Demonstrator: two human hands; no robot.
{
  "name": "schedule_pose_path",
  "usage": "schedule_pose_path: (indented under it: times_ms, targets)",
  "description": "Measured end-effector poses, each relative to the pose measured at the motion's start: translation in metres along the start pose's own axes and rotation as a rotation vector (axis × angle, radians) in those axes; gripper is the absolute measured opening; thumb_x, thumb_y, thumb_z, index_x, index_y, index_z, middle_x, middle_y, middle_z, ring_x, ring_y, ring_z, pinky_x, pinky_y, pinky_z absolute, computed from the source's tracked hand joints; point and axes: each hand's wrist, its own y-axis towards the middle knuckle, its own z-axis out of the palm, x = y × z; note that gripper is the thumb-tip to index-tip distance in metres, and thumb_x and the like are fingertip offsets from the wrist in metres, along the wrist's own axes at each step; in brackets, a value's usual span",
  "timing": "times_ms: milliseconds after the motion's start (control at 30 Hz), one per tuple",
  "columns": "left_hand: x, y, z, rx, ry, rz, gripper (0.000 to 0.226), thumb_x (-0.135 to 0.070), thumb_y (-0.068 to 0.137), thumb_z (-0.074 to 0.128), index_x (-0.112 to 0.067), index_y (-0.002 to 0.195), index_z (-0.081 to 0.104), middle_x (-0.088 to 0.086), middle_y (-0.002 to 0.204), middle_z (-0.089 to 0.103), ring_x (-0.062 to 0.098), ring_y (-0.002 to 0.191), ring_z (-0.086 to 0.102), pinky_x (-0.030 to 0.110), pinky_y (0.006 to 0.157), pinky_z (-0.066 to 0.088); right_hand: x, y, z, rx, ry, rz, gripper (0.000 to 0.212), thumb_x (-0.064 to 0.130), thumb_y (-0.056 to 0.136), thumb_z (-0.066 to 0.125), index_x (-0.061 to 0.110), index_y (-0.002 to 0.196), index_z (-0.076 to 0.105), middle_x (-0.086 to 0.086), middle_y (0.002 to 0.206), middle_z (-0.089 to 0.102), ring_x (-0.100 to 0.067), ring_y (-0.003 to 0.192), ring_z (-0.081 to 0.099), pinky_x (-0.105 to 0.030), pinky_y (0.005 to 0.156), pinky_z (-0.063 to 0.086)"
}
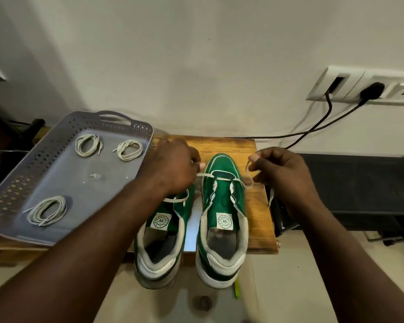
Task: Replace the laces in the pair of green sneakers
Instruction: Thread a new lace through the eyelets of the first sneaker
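Note:
Two green sneakers stand side by side on a wooden board (259, 206), toes pointing away from me. The right sneaker (222, 206) has a cream lace (224, 179) running across its lowest eyelets only. My left hand (173, 166) pinches the lace's left end above the left sneaker (163, 231), whose front it hides. My right hand (282, 173) pinches the lace's right end, pulled out to the right of the shoe. A short piece of lace shows on the left sneaker under my left wrist.
A grey perforated tray (56, 173) at the left holds three coiled cream laces (47, 209). A wall socket (364, 86) with black cables is at the upper right, above a black unit (359, 190). The sneakers' heels overhang the board's near edge.

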Motion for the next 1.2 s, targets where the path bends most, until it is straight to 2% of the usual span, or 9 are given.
schedule_pose_path:
  times_ms: [200,367,500,667,767,933,1033,1133,1200]
  targets:
    - [-0.032,0.0,0.031,0.044,0.101,-0.02,0.034,-0.054,0.103,0.054,-0.028,0.115,0.072,0.003,0.116,0.072,0.03,0.127,0.05,0.046,0.102,0.046,-0.017,-0.004,0.017,0.091,-0.613,0.042,0.047,0.055,0.077,0.086,0.028,0.113,0.07,0.012,0.101,0.07,-0.008,0.087,0.065,-0.028,0.066,0.051]
    - [-0.031,0.008,0.04,0.006,-0.125,-0.129,0.033,-0.053,0.095,0.069,-0.022,0.082,0.07,0.003,0.087,0.072,0.029,0.092,0.067,0.042,0.088,0.056,-0.023,-0.005,0.025,0.074,-0.69,0.104,0.068,0.064,0.071,0.087,0.027,0.124,0.067,0.007,0.111,0.071,-0.014,0.096,0.066,-0.036,0.08,0.058]
    - [-0.035,0.012,0.037,0.015,-0.129,-0.147,0.026,-0.041,0.099,0.068,-0.019,0.086,0.068,0.005,0.093,0.073,0.029,0.093,0.067,0.039,0.084,0.055,-0.022,-0.011,0.035,0.072,-0.753,0.078,0.067,0.058,0.075,0.085,0.024,0.128,0.064,0.003,0.118,0.07,-0.018,0.103,0.065,-0.034,0.083,0.055]
    - [-0.025,0.013,0.008,0.273,-1.101,-0.31,0.02,0.001,0.103,0.056,-0.008,0.086,0.058,0.027,0.109,0.075,0.036,0.105,0.075,0.049,0.095,0.061,-0.023,-0.01,0.034,0.038,-0.828,0.108,0.062,0.06,0.075,0.082,0.022,0.12,0.065,0.001,0.113,0.067,-0.021,0.1,0.064,-0.036,0.082,0.057]
    - [-0.02,0.009,-0.009,0.395,-1.561,-0.321,0.024,-0.009,0.107,0.049,-0.015,0.083,0.054,0.022,0.123,0.074,0.04,0.113,0.073,0.05,0.105,0.054,-0.026,-0.011,0.032,0.047,-0.79,0.173,0.062,0.064,0.073,0.083,0.023,0.118,0.067,0.001,0.11,0.071,-0.02,0.098,0.067,-0.036,0.082,0.059]
    - [-0.03,0.005,-0.008,0.163,-1.22,-0.353,0.01,-0.014,0.105,0.059,-0.01,0.096,0.062,0.01,0.12,0.077,0.032,0.098,0.078,0.043,0.093,0.058,-0.024,-0.018,0.041,0.053,-0.781,0.156,0.065,0.06,0.076,0.085,0.023,0.126,0.066,0.0,0.119,0.071,-0.022,0.104,0.067,-0.035,0.085,0.057]
    - [-0.026,0.004,-0.015,-0.047,-0.754,-0.265,0.017,-0.025,0.101,0.069,-0.01,0.094,0.07,0.004,0.09,0.08,0.021,0.074,0.077,0.037,0.083,0.059,-0.017,-0.016,0.036,-0.062,-0.8,0.062,0.056,0.058,0.082,0.079,0.025,0.127,0.067,0.002,0.118,0.072,-0.023,0.103,0.069,-0.04,0.084,0.06]
    - [-0.024,-0.004,-0.025,-0.054,-0.695,-0.197,0.011,-0.022,0.1,0.07,-0.015,0.092,0.071,0.001,0.071,0.077,0.013,0.056,0.069,0.033,0.07,0.058,-0.011,-0.009,0.023,-0.134,-0.482,-0.014,0.009,0.036,0.095,0.072,0.028,0.1,0.074,0.005,0.096,0.076,-0.016,0.079,0.073,-0.041,0.072,0.063]
    - [-0.028,-0.01,-0.031,-0.057,-0.729,-0.119,0.008,-0.016,0.1,0.068,-0.017,0.095,0.074,0.002,0.072,0.076,0.012,0.057,0.067,0.03,0.065,0.055,0.0,-0.01,0.014,-0.117,-0.131,0.035,0.007,0.022,0.1,0.068,0.019,0.096,0.073,-0.004,0.091,0.076,-0.011,0.066,0.069,-0.027,0.058,0.056]
